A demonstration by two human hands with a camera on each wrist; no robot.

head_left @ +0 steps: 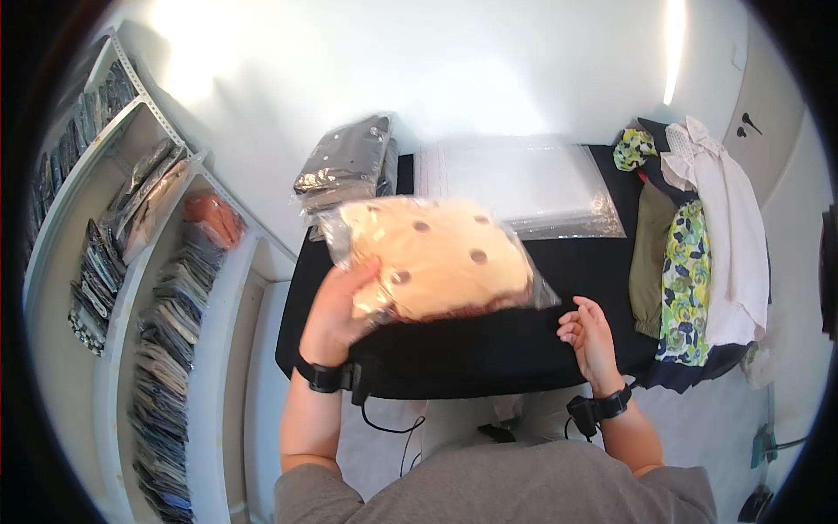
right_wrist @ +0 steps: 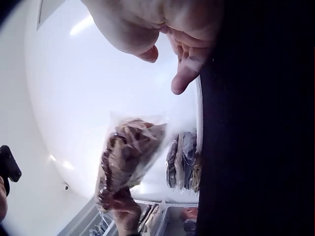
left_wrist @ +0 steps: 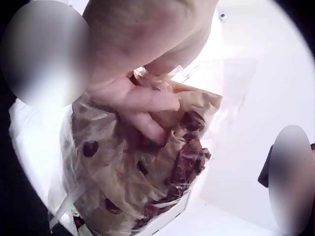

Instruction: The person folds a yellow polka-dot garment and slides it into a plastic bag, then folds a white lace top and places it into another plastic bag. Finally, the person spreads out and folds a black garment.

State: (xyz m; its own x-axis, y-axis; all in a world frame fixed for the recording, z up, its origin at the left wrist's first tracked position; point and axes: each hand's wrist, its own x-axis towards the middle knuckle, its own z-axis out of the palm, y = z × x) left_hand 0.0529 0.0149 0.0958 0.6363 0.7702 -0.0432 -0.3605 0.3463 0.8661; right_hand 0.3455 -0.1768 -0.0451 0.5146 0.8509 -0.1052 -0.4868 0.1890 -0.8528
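I see the bag of spotted cloth (head_left: pixel 454 253) held up over the middle of the black table (head_left: pixel 393 358). The cloth is pale yellow with brown dots, and a dark red part peeks out along its near edge. It is folded, so I can't see its whole shape, and shine on the plastic hides bits.

The left hand (head_left: pixel 339 301) pinches the bag's left end. From the head I see the thumb on top, but the bag covers the other fingers. The left wrist view shows those fingers (left_wrist: pixel 147 101) pressed on the other side.

The right hand (head_left: pixel 591 336) is near the bag's right end, not touching it, with its fingers loosely bent.

Behind the bag lie flat clear plastic sheets (head_left: pixel 506 179), their near left part covered by it. At far left is a pile of dark bagged clothes (head_left: pixel 345 162), its bottom hidden.

On the right, a white shirt (head_left: pixel 716 236) and a flowery cloth (head_left: pixel 688 288) overlap. On the left, the tall shelf (head_left: pixel 214 375) runs out of sight.
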